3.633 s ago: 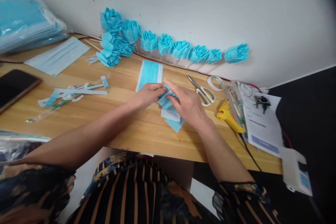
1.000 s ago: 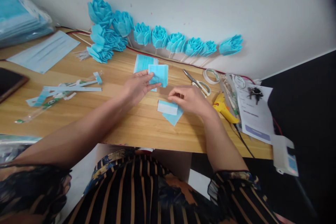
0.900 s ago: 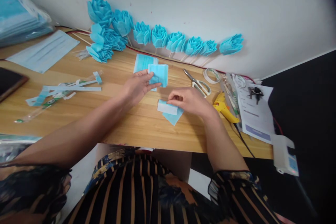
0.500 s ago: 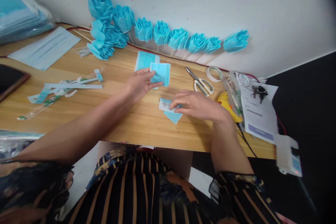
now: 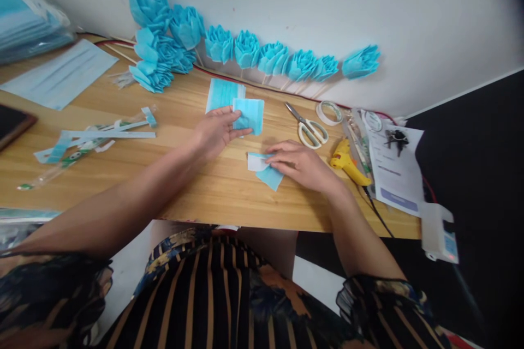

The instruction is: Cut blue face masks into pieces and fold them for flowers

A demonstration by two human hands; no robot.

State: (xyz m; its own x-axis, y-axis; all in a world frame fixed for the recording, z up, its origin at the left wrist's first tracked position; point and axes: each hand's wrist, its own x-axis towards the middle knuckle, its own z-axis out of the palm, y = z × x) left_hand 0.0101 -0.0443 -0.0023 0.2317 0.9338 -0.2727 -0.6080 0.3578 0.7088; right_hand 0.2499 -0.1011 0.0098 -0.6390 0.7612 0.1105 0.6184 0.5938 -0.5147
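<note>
A small blue square piece of face-mask fabric (image 5: 254, 114) is pinched between the thumb and fingers of my left hand (image 5: 221, 128). Behind it on the table lies a larger pleated blue piece of mask fabric (image 5: 221, 95). Lower down, my right hand (image 5: 301, 163) reaches over two small cut pieces, its fingers stretched and fingertips touching them. One is a whitish piece (image 5: 256, 162); it partly covers a light blue piece (image 5: 271, 178). The scissors (image 5: 307, 125) lie just above my right hand, apart from it.
Several blue fabric flowers (image 5: 272, 59) on sticks lean along the wall. To the right are a tape roll (image 5: 329, 113), a yellow glue gun (image 5: 347, 162) and keys (image 5: 396, 140) on a paper sheet. Cut strips (image 5: 117, 134) and a flat mask sheet (image 5: 61, 73) lie left.
My right hand's fingers have straightened over the cut pieces and drawn slightly back from the whitish one. My left hand keeps its grip on the blue square. The view has shifted slightly.
</note>
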